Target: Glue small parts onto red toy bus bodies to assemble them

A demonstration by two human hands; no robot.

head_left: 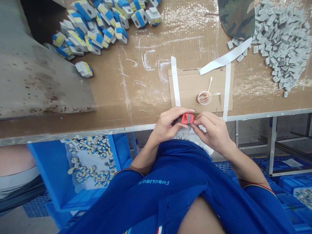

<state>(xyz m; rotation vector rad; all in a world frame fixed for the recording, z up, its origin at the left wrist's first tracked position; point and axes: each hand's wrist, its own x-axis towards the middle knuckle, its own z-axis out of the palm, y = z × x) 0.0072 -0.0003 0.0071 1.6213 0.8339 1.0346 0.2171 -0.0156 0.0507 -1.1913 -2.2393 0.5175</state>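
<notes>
A small red block with a grey band (187, 119) is held over the table's front edge. My left hand (168, 125) grips its left side between thumb and fingers. The fingertips of my right hand (211, 130) are pinched together at its right side; whether they hold a separate small part cannot be made out. Just beyond my hands, a small round cup (204, 97) with two cotton swabs stands on a cardboard piece (187, 87) with white tape strips along its sides.
White, blue and yellow parts (97, 26) are heaped at the back left, beside a stained metal sheet (48, 81). Small grey pieces (282, 45) and a camouflage cloth (237, 16) lie at the back right. A blue bin (48, 172) of parts stands below, near another person's limb (16, 161).
</notes>
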